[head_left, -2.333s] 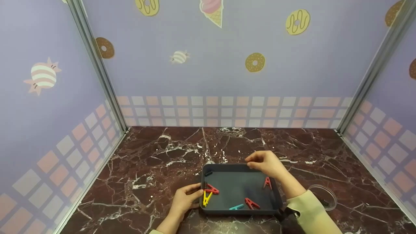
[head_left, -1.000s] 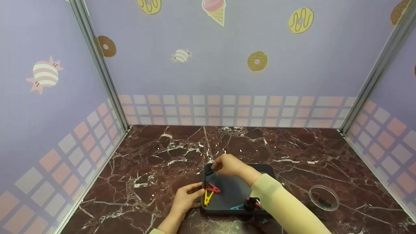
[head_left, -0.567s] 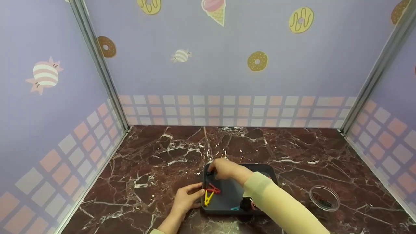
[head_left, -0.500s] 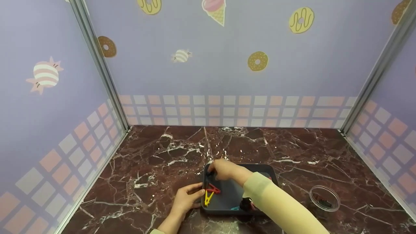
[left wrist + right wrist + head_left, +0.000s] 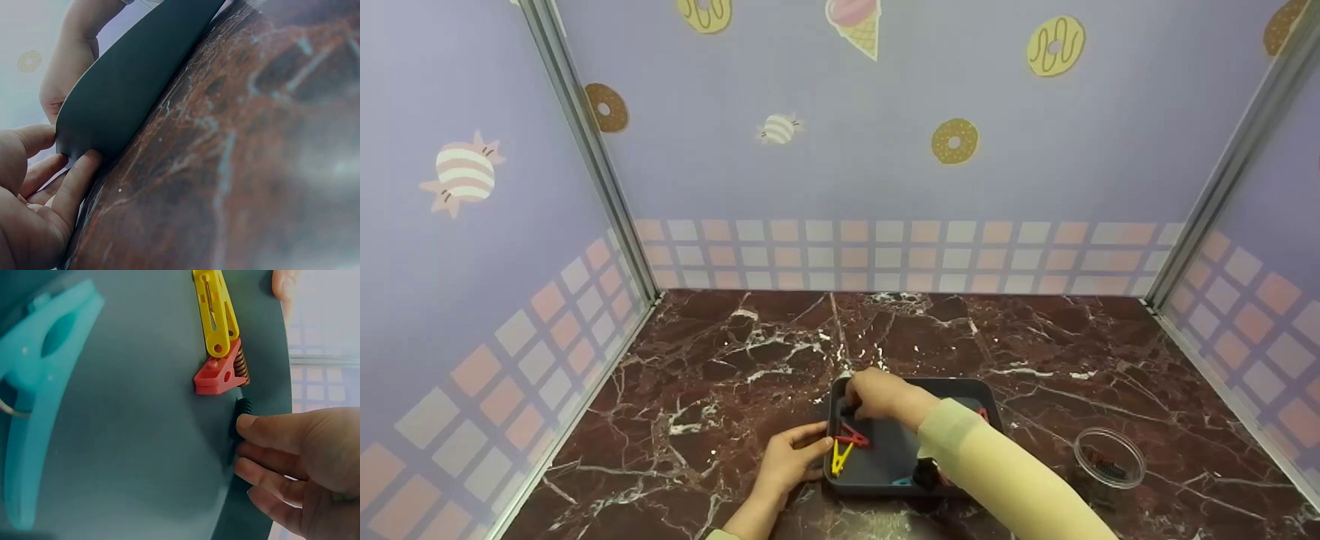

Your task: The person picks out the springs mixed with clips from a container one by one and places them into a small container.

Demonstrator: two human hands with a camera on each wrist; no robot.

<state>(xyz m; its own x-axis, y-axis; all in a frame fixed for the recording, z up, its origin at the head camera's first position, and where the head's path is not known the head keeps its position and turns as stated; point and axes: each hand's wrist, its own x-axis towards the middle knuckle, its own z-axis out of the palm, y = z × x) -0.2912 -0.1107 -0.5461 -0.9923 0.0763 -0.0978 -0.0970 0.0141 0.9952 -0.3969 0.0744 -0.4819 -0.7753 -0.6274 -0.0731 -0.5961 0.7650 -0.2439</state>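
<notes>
My right hand (image 5: 881, 394) is inside the far left corner of a dark grey tray (image 5: 979, 386). In the right wrist view its thumb and fingers pinch a small black ribbed coil (image 5: 243, 406) by the tray wall, largely hidden by the fingers. Next to the coil lie a red clothespin (image 5: 216, 377), a brown coil (image 5: 242, 365) and a yellow clothespin (image 5: 216, 315). My left hand (image 5: 787, 461) grips the tray's left side, thumb at the rim, fingers on the outer wall. A turquoise clothespin (image 5: 48, 382) lies near the right wrist camera.
A round clear plastic container (image 5: 1108, 457) with small red and dark pieces stands right of the tray. The marbled table (image 5: 720, 420) is enclosed by patterned panels. My right sleeve (image 5: 1005, 472) crosses the tray's right part, covering some clothespins.
My right hand has travelled left from the tray's far right rim to its left corner. In the last half second it and the black coil shifted slightly nearer me. My left hand stayed put.
</notes>
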